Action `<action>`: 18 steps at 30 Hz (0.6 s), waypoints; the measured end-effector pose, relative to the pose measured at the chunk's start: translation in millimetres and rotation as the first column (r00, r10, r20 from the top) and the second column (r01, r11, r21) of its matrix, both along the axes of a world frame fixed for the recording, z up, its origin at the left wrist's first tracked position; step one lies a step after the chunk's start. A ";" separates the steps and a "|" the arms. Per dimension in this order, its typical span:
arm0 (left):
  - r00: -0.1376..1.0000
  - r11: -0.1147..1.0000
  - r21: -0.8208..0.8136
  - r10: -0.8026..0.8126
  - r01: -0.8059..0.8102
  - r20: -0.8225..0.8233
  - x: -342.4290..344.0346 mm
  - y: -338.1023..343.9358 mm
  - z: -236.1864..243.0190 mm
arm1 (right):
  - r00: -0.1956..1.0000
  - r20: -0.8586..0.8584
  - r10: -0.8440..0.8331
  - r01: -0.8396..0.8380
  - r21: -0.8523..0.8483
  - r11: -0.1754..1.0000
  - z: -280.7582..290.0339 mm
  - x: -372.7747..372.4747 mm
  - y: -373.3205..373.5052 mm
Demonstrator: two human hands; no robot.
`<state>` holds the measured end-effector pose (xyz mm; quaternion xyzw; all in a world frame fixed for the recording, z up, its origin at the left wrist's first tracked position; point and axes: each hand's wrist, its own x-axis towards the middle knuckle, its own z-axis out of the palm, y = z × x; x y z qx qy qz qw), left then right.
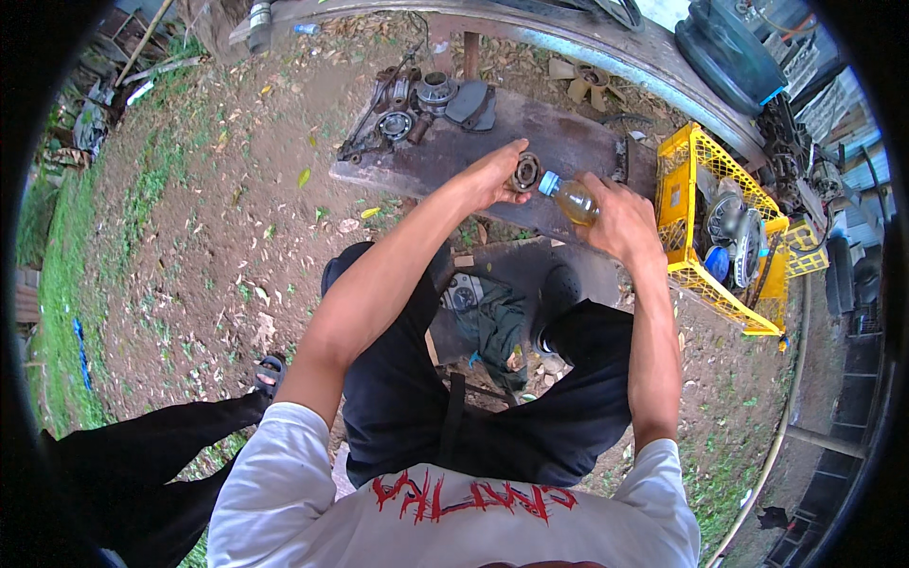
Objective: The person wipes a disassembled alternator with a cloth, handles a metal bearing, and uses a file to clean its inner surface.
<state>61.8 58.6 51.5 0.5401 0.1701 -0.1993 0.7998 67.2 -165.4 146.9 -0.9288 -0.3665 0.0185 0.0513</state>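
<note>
Two bare hands meet over a dark, worn board in the head view. The left hand is partly curled, thumb and fingers gripping a round, brownish metal ring-shaped part, its circular face turned largely upward. The right hand is wrapped around a clear plastic bottle of amber liquid with a light-blue cap, just right of the metal part. The bottle lies tilted, its long axis running from near right to far left, cap end toward the metal part; whether they touch is unclear. Greasy grey metal parts sit at the board's far left; right stands a yellow lattice-sided plastic crate.
</note>
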 end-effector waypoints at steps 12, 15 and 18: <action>1.000 0.997 -0.081 -0.002 0.002 -0.008 -1.4 -6.6 -5.8 | 1.000 0.026 -0.006 0.009 -0.117 0.993 15.3 -8.6 13.0; 1.000 0.993 -0.114 0.016 -0.017 -0.005 -2.8 -7.4 -5.7 | 1.000 0.028 0.001 0.003 -0.137 0.991 22.5 -14.1 15.8; 1.000 0.988 -0.150 0.023 -0.025 -0.011 -3.2 -4.6 -4.9 | 0.998 0.052 0.029 -0.022 -0.130 0.991 20.5 -13.8 17.3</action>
